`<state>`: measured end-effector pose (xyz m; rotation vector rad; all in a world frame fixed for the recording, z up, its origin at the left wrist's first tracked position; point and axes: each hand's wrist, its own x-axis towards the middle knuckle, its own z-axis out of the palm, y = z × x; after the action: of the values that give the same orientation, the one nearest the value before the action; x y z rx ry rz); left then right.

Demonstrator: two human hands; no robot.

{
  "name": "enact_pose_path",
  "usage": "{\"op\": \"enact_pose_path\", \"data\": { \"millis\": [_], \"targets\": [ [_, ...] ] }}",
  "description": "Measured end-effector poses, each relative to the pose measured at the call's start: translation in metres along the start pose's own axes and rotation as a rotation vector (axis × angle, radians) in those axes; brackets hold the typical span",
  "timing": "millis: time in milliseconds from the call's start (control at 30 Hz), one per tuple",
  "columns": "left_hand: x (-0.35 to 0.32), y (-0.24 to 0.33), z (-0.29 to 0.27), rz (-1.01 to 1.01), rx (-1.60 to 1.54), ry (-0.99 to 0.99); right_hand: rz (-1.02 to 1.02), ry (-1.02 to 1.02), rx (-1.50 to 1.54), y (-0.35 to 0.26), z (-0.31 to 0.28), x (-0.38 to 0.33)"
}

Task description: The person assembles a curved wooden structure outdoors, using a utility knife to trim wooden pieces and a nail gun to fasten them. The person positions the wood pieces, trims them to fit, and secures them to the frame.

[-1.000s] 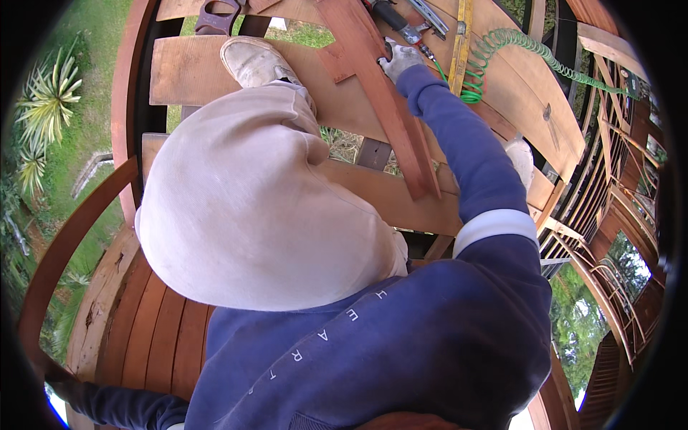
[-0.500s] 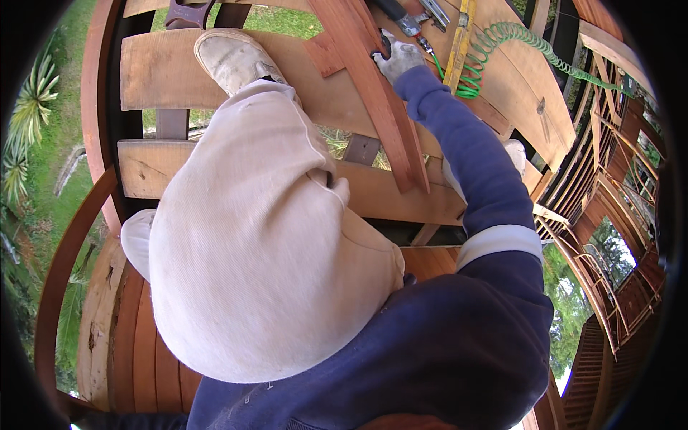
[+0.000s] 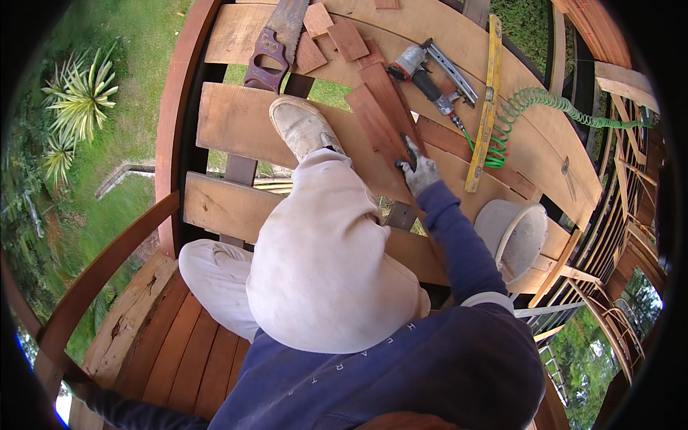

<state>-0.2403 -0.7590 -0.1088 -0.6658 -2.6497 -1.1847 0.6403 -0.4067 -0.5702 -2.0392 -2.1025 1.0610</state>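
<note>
My right hand, in a grey-white glove with dark fingertips, is closed on a reddish-brown wooden board. The board slants away from me over the lighter planks; its near end is hard to make out beside my forearm. A nail gun with a green coiled air hose lies just beyond the hand. Right of these is a yellow spirit level. Only a dark sleeve of my left arm shows at the lower left; that hand is out of sight.
A handsaw with a purplish handle lies beyond my shoe. Several short wood offcuts are beside it. A pale bucket stands right of my forearm. Gaps part the curved planks; a rail and grass lie left.
The view has shifted, showing more of the saw, offcuts, nail gun and bucket. My right hand has come nearer to me, still on the reddish wood.
</note>
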Motion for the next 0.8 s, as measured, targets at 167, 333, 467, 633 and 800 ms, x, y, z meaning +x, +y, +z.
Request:
{"op": "enact_pose_path", "data": {
  "millis": [167,333,467,633,800],
  "targets": [
    [0.001,-0.005,-0.001,-0.023,-0.071,0.015,0.186,-0.157,0.1,0.027,0.068,-0.069],
    [-0.005,-0.008,-0.013,-0.055,-0.108,0.043,0.126,-0.021,-0.319,0.041,0.058,-0.073],
    [0.001,-0.008,-0.011,-0.053,-0.161,0.056,0.41,0.016,-0.476,0.032,0.044,-0.039],
    [0.006,-0.009,-0.009,-0.066,-0.19,0.051,0.441,0.03,-0.298,0.018,0.006,-0.035],
    [0.013,0.0,0.004,-0.074,-0.159,0.025,0.099,0.344,-0.084,0.031,-0.078,-0.063]
  ]
}}
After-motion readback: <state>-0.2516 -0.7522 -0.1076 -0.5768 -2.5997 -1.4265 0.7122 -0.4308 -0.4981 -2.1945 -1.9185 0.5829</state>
